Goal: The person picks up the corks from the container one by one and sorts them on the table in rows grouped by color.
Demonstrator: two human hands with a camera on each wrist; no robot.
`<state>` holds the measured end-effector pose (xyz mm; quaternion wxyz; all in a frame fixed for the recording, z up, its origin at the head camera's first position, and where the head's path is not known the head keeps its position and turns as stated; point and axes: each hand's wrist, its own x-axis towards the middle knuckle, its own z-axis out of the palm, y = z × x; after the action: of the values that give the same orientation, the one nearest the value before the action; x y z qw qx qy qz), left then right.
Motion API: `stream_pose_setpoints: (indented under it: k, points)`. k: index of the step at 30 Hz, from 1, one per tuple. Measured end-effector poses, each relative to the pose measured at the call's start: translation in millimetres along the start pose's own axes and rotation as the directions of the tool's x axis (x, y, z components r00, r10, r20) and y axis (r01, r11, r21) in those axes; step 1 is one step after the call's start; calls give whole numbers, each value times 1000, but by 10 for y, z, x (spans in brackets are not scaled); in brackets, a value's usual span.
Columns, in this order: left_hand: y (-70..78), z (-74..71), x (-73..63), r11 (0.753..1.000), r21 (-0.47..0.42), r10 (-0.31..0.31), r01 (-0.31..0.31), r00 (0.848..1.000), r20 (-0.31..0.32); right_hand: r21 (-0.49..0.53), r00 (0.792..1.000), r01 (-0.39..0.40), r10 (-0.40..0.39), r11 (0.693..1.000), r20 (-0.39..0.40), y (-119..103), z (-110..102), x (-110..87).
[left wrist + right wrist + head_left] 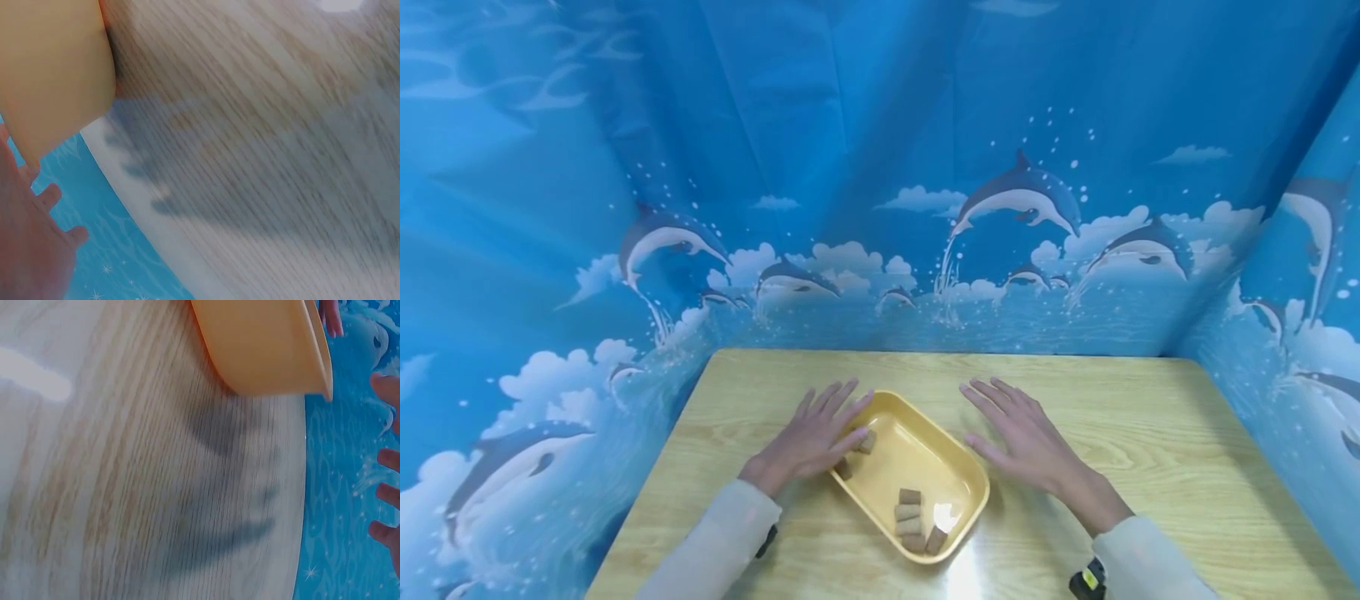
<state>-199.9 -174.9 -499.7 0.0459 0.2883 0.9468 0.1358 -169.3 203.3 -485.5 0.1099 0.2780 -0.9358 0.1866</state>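
A yellow rectangular tray [917, 454] with rounded corners sits turned at an angle on the table. Several small brown cork-like pieces [908, 512] lie in its near end, and a few more [867, 442] are at its left side, partly behind the left hand. My left hand [812, 437] is spread over the tray's left edge, fingers straight; whether it touches the rim I cannot tell. To the right of the tray, my right hand [1022, 437] hovers with fingers extended and holds nothing. In the right wrist view the tray's outer wall [269, 350] stands apart from the right fingers [389, 459].
The light wood-grain table [1150, 467] reaches back to a blue curtain [880, 167] printed with dolphins and clouds. The curtain also runs along the left and right sides. A dark band with a yellow-green patch [1088, 578] is on the right wrist.
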Motion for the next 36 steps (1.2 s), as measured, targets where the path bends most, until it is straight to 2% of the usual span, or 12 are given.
stream_pose_setpoints:
  k: [10, 20, 28, 36]
  points:
    - [-11, 62, -23, 1000, 2, -10, 10, 999, 43, 41, 995, 104, -103, 994, -15, -189, 87, 94]
    - [-14, 91, -7, 1000, 7, -19, 19, 999, 49, 96, 979, 196, -200, 976, 33, -348, 167, 117]
    - [-1, 99, 0, 1000, 8, -21, 21, 999, 41, 140, 944, 319, -327, 937, 39, -472, 268, 134]
    - [4, 113, 14, 1000, 13, -22, 21, 998, 52, 163, 901, 368, -394, 916, 182, -560, 373, 136]
